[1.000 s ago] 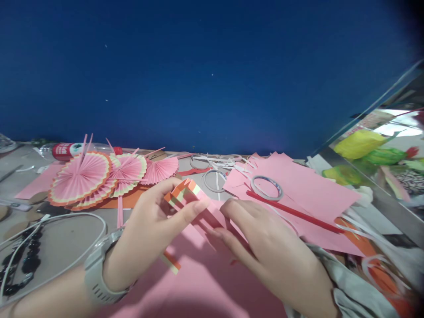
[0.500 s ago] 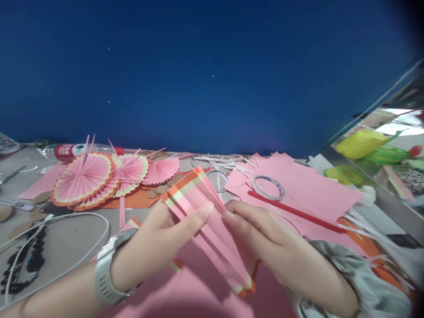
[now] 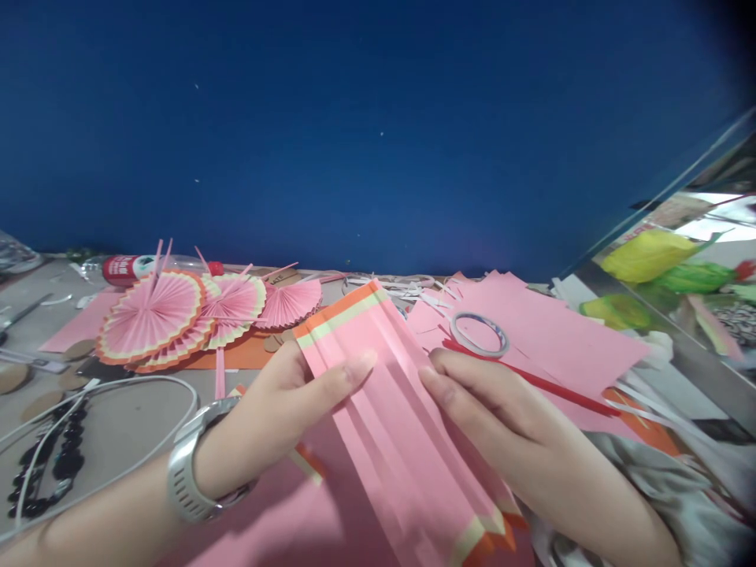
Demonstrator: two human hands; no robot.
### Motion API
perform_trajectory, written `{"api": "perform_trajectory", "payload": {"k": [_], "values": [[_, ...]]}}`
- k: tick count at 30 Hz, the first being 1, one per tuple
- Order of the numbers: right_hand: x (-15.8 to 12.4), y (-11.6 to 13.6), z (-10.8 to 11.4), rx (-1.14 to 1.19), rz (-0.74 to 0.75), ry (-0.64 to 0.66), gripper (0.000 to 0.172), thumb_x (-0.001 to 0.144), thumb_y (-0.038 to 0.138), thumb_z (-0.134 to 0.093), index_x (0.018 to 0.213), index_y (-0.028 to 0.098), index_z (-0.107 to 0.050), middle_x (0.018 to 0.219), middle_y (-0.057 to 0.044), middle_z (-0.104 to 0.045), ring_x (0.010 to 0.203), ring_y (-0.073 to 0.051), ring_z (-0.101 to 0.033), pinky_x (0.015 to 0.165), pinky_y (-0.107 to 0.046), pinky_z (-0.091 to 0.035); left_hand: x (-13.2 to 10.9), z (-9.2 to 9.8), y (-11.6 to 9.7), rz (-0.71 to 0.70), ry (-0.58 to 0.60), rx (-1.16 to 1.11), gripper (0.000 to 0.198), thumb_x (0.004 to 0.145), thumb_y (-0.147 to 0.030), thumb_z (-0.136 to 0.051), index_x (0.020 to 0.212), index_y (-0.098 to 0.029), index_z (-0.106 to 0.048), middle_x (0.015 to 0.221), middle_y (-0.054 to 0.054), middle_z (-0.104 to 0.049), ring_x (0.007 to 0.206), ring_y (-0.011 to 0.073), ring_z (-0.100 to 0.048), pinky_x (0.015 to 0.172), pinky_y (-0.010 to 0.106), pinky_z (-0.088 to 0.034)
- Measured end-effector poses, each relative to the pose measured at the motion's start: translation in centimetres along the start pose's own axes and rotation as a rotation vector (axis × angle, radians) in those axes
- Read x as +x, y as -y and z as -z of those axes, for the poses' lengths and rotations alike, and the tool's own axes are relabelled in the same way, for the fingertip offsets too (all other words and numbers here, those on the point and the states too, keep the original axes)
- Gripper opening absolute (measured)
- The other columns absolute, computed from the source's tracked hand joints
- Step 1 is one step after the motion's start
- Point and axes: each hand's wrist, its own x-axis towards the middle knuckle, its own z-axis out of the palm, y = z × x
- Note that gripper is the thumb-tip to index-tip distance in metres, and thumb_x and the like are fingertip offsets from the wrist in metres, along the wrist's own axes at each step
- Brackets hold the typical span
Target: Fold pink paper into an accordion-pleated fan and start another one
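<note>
Between my two hands is a pleated sheet of pink paper (image 3: 390, 417) with orange and pale yellow bands along its two ends, partly spread and tilted. My left hand (image 3: 295, 402) grips its left side, thumb flat on top and fingers hidden underneath. At the right edge, my right hand (image 3: 490, 409) pinches the folds between thumb and fingers. Below lies more pink paper (image 3: 283, 520) on the table. Finished round pleated fans (image 3: 150, 315) in pink with orange and yellow rims rest at the left back, overlapping one another.
Pink sheets (image 3: 555, 331) lie at the right under a tape roll (image 3: 479, 335) and a red strip (image 3: 555, 386). A plastic bottle (image 3: 124, 270) lies behind the fans. A white cable (image 3: 192, 409) and black beads (image 3: 68, 453) are at left. A blue wall (image 3: 378, 134) rises behind.
The pleated paper has spread wider, its folds opening out. My right hand has moved right and slightly down, and the paper's near end has shifted right and closer.
</note>
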Motion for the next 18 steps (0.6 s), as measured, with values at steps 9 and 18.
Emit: {"api": "perform_trajectory", "payload": {"k": [9, 18], "values": [[0.1, 0.1, 1.4, 0.164, -0.081, 0.198, 0.032, 0.088, 0.041, -0.048, 0.065, 0.020, -0.046, 0.063, 0.005, -0.048, 0.057, -0.009, -0.049, 0.053, -0.021, -0.041, 0.7, -0.1, 0.4, -0.040, -0.046, -0.192, 0.014, 0.088, -0.034, -0.052, 0.093, -0.022, -0.057, 0.087, -0.001, -0.060, 0.076, 0.0102, -0.056, 0.069, 0.021, -0.047], [0.1, 0.0, 0.5, 0.246, -0.098, 0.241, 0.030, 0.085, 0.043, -0.052, 0.068, 0.019, -0.047, 0.070, 0.005, -0.052, 0.064, -0.009, -0.049, 0.058, -0.020, -0.041, 0.6, -0.3, 0.8, -0.024, -0.236, -0.037, 0.023, 0.089, -0.044, -0.044, 0.088, -0.022, -0.052, 0.085, 0.000, -0.050, 0.075, 0.0130, -0.049, 0.068, 0.025, -0.044]]}}
